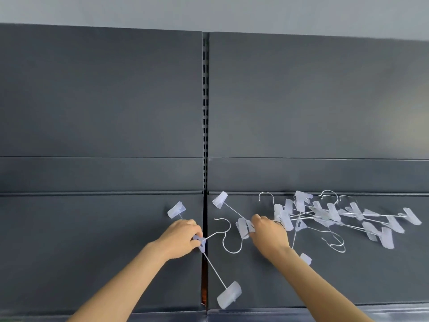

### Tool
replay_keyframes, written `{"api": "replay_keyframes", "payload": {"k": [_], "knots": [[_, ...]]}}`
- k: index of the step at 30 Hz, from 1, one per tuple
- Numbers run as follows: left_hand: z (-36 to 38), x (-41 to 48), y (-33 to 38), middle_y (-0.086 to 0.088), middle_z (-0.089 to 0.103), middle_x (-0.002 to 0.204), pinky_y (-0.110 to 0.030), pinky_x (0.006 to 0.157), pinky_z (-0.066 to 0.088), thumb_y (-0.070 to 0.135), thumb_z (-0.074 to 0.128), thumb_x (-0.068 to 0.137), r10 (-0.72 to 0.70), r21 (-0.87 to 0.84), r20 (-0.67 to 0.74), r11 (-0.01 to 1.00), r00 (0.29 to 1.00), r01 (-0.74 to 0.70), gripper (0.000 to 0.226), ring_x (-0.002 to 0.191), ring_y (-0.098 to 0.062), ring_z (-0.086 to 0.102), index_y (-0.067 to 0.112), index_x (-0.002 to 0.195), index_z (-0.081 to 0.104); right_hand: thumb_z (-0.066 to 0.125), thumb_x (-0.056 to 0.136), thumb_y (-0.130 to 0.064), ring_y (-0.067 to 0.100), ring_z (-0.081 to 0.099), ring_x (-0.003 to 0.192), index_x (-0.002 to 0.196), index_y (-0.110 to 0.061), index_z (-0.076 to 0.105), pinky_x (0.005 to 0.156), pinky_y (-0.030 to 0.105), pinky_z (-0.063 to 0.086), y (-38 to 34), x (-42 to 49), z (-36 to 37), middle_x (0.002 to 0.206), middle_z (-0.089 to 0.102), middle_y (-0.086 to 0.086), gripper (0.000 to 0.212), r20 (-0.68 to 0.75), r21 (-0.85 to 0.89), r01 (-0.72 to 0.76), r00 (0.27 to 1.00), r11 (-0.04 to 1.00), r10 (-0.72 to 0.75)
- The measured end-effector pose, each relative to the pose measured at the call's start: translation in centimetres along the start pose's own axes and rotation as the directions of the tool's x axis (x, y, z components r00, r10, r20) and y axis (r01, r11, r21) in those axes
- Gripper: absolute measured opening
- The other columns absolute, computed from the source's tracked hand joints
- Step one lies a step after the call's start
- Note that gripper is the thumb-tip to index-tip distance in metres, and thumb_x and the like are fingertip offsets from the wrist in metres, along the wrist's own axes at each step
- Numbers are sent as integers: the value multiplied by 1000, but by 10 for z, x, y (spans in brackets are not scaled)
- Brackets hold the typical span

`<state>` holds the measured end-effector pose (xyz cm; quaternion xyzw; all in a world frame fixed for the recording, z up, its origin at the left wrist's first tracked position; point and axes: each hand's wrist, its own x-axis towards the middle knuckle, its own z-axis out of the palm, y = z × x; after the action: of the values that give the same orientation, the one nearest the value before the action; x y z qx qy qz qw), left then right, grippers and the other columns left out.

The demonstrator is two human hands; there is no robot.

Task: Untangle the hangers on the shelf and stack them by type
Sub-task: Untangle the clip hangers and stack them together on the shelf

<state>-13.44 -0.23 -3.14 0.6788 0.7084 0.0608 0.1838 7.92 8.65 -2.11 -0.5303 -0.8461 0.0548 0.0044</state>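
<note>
Clear plastic clip hangers with metal rods and hooks lie on a dark grey shelf (92, 263). My left hand (181, 238) grips the middle piece of one clip hanger (228, 295), whose rod runs from a clip at upper left (176, 209) to a clip at lower right across the shelf seam. My right hand (269, 235) holds the middle of a second hanger (220, 200) beside a loose metal hook (229, 240). A tangled pile of hangers (336, 217) sprawls to the right of my right hand.
A slotted upright (205, 112) divides the dark back panels. A narrow gap (204, 287) runs between the two shelf boards. The shelf's front edge (301, 313) lies near the bottom of the view. A single clip (305, 259) shows behind my right forearm.
</note>
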Motion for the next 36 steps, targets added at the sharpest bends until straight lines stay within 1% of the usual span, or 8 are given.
{"api": "replay_keyframes", "payload": {"k": [7, 11, 14, 17, 22, 26, 31, 36], "knots": [[-11, -3, -27, 12, 51, 80, -26, 97, 29, 26, 43, 94, -81, -99, 61, 991, 995, 87, 17, 79, -7, 41, 29, 79, 50, 36, 87, -1, 31, 55, 78, 92, -9, 50, 62, 29, 36, -1, 9, 2, 91, 63, 13, 17, 36, 148, -63, 998, 987, 58], [-11, -5, -41, 10, 51, 75, -24, 70, 38, 25, 44, 94, -179, -257, 34, 949, 983, 181, 21, 66, -10, 42, 31, 74, 47, 40, 93, -10, 24, 51, 74, 96, -6, 57, 68, 30, 43, 5, 19, 7, 91, 65, 11, 17, 28, 441, -159, 986, 883, 164], [-10, -5, -39, 15, 49, 72, -25, 62, 35, 20, 43, 93, -211, -275, -21, 941, 977, 197, 25, 63, -9, 42, 34, 72, 43, 54, 91, -23, 22, 54, 69, 80, -11, 58, 68, 30, 44, 3, 24, -6, 75, 60, 7, 17, 89, 784, -220, 965, 580, 247], [-7, -3, -36, 15, 49, 72, -25, 65, 36, 18, 43, 93, -228, -301, -54, 932, 972, 202, 29, 67, -10, 42, 36, 70, 42, 63, 85, -22, 20, 54, 63, 78, -11, 63, 62, 26, 47, -3, 24, -21, 69, 57, 8, 13, 193, 929, -252, 955, 270, 226], [-4, 0, -29, 14, 52, 72, -26, 64, 37, 16, 43, 92, -229, -334, -74, 923, 971, 192, 28, 69, -14, 44, 35, 72, 44, 62, 86, -13, 22, 64, 67, 91, -4, 64, 68, 27, 52, -2, 20, -34, 74, 62, 10, 10, 343, 935, -345, 938, 79, 37], [-4, 0, -27, 12, 53, 75, -27, 66, 34, 17, 41, 94, -246, -310, -108, 929, 963, 203, 16, 71, -16, 46, 27, 84, 49, 55, 90, -10, 17, 65, 57, 87, -6, 62, 57, 25, 48, 7, 19, -40, 73, 65, 10, 9, 392, 912, -393, 919, 120, 30], [4, 2, -21, 2, 58, 99, -31, 80, 38, 16, 40, 95, -294, -236, -163, 939, 942, 252, 17, 94, -20, 52, 26, 90, 52, 53, 89, -10, 17, 55, 52, 73, -8, 61, 45, 19, 41, 12, 12, -29, 62, 59, 8, 18, 246, 847, -292, 956, 445, 159], [8, 8, -3, 0, 52, 123, -31, 94, 35, 19, 43, 95, -243, -138, -335, 968, 910, 208, 28, 114, -21, 44, 18, 121, 53, 51, 89, -10, 14, 53, 48, 69, -9, 60, 43, 17, 36, 17, -1, -18, 61, 60, 5, 22, 243, 822, -251, 967, 511, 84]]}}
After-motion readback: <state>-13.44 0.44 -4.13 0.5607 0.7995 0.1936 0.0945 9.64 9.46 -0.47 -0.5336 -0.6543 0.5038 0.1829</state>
